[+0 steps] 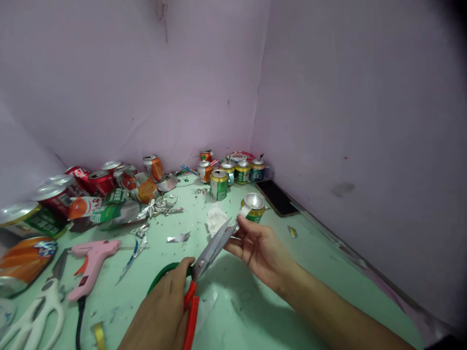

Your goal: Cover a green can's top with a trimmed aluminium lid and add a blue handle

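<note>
My left hand (pixel 166 301) is wrapped round the red and green handles of a pair of scissors (pixel 209 253), whose blades point up and to the right. Close to the blade tips, my right hand (pixel 255 245) pinches a small silvery piece (pixel 243 212) between thumb and fingers. Just beyond the right hand stands a green and yellow can (pixel 256 217) with its silver end up. White crumpled material (pixel 216 218) lies on the table behind the blades.
A pink glue gun (pixel 94 265) and white-handled scissors (pixel 42 311) lie at the left. Cans and cut sheets (pixel 120 214) crowd the back left. Several upright cans (pixel 219 185) stand at the back, near a black phone (pixel 277 197) beside the right wall.
</note>
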Demonstrator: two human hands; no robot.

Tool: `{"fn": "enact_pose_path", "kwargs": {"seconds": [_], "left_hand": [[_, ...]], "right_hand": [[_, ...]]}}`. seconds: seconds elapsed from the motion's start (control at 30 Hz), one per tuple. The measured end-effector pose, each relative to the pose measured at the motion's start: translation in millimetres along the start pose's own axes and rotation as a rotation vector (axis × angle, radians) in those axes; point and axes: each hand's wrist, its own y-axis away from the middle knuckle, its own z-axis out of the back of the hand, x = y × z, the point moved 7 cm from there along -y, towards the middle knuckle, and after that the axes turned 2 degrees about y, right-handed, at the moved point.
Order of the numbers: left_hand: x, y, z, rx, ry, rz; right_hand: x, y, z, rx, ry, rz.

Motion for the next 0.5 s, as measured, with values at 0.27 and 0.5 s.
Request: {"fn": "enact_pose_path", "kwargs": {"seconds": [0.27,0.5], "left_hand": [[0.4,0.5,-4.5,0.101,-0.289,-0.223],[2.6,-0.6,-5.7,0.264,-0.299,-0.148]], "right_hand": [[-0.6,1.0,0.1,-0.009,-0.019,-0.013],[-7.9,0.2,0.7,0.032,-0.014,-0.035]]}}
